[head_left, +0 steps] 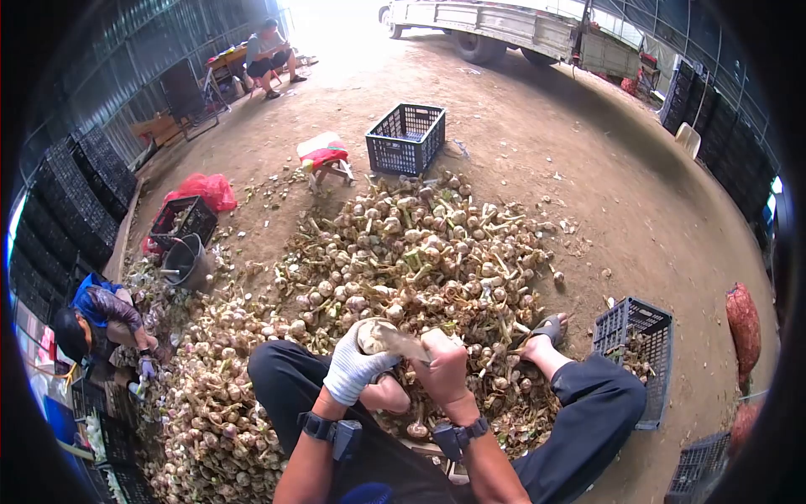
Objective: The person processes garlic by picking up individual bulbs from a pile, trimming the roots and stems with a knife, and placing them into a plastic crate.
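My left hand [354, 370], in a white knitted glove, is wrapped round a garlic bulb [372, 336] just above my lap. My bare right hand [442, 367] is closed on a knife, whose broad blade [403, 343] points left and meets the bulb. The knife's handle is hidden inside my fingers. Beyond and beneath both hands spreads a large heap of garlic bulbs [428, 244] with stalks and dry skins.
An empty black crate [406, 155] stands behind the heap; another crate [657, 361] holds scraps at right. A co-worker [109, 311] bends over the heap at left near a bucket [186, 260]. Farther back are a seated person [269, 59] and a truck [504, 29].
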